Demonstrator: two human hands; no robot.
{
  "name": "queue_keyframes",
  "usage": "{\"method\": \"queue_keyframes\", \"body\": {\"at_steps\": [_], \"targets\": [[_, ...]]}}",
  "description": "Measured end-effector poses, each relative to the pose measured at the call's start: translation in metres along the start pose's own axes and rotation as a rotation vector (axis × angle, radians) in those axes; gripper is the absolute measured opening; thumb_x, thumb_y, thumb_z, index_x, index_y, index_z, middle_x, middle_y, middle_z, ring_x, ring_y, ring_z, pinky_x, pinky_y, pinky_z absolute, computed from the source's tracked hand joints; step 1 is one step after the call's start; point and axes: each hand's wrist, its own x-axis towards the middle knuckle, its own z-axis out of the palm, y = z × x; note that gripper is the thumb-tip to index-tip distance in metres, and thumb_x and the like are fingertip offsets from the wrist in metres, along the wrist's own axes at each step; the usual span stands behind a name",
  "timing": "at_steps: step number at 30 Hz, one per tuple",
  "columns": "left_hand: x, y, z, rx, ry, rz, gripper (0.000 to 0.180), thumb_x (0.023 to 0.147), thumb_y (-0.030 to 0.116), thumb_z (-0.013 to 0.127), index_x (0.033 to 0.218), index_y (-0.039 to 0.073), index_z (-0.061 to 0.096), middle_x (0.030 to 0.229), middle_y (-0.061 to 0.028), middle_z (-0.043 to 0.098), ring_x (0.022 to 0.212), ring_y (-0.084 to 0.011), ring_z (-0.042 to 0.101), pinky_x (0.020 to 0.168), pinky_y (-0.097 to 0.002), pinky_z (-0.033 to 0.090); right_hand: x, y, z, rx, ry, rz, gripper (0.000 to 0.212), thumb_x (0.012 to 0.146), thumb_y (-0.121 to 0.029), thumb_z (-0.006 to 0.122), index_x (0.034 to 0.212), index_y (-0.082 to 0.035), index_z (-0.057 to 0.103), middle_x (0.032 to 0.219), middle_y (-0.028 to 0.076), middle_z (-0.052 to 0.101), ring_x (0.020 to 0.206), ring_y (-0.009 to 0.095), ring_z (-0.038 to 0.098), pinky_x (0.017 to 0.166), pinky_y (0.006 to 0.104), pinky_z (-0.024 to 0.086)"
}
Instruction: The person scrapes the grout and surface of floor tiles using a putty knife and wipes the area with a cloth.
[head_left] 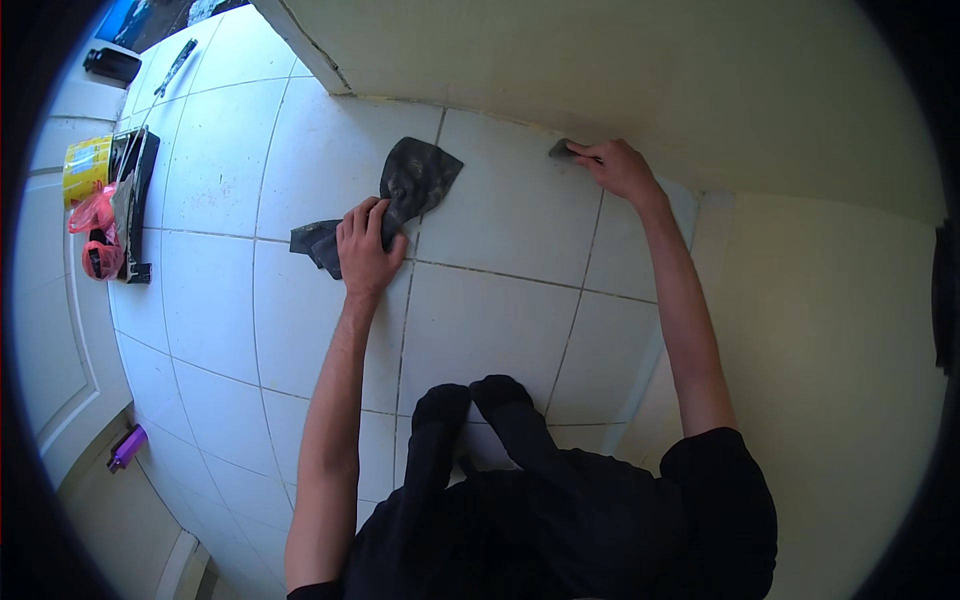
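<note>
Rumpled dark cloth [420,178] lies left of a grey pad [560,149], perhaps sponge.

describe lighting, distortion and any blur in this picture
Head view: bluish light on white square floor tiles at left, dimmer smooth beige wall at right; head view: thin dark grout lines bow near the rim; head view: small dark grey scrap in bare right hand looks soft.

Seemingly home room: white tiled floor [490,318], panelled white door [45,310], plain cream walls [830,320].
</note>
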Motion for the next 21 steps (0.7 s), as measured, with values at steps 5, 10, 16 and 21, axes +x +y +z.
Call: {"method": "queue_keyframes", "body": {"at_steps": [5, 10, 16, 21], "targets": [[0.005, 0.003, 0.001, -0.012, 0.003, 0.010, 0.052, 0.072, 0.016, 0.068, 0.122, 0.007, 0.059, 0.123, -0.0078, 0.058, 0.116, -0.0279, 0.055, 0.097, -0.0420, 0.042, 0.000, 0.030, -0.002, -0.014, -0.084, 0.043, 0.031, 0.092, -0.025, 0.067, 0.123, -0.026, 0.070, 0.093, 0.017, 0.071, 0.084, 0.034, 0.069, 0.077, 0.0390, 0.053], [0.000, -0.002, 0.001, 0.011, 0.004, -0.004, 0.051, 0.072, 0.016, 0.068, 0.122, 0.007, 0.060, 0.123, -0.0078, 0.059, 0.116, -0.0280, 0.055, 0.097, -0.0421, 0.043, 0.031, -0.031, 0.044, 0.145, 0.108, -0.136, 0.031, 0.091, -0.027, 0.068, 0.122, -0.026, 0.071, 0.098, 0.015, 0.073, 0.089, 0.032, 0.070, 0.080, 0.0404, 0.054], [0.003, 0.000, 0.001, -0.012, 0.007, 0.000, 0.051, 0.072, 0.016, 0.068, 0.121, 0.007, 0.060, 0.122, -0.0077, 0.059, 0.114, -0.0283, 0.055, 0.097, -0.0421, 0.043, 0.016, -0.016, 0.010, -0.034, -0.057, 0.042, 0.030, 0.092, -0.031, 0.067, 0.121, -0.027, 0.072, 0.099, 0.012, 0.074, 0.090, 0.032, 0.070, 0.082, 0.0409, 0.055], [0.004, 0.001, 0.000, -0.026, -0.006, -0.001, 0.051, 0.072, 0.015, 0.068, 0.121, 0.008, 0.060, 0.122, -0.0076, 0.059, 0.114, -0.0283, 0.055, 0.097, -0.0421, 0.043, -0.010, 0.022, -0.006, -0.095, -0.048, 0.162, 0.029, 0.091, -0.033, 0.068, 0.120, -0.027, 0.073, 0.104, 0.011, 0.074, 0.091, 0.031, 0.070, 0.083, 0.0406, 0.055]]}}
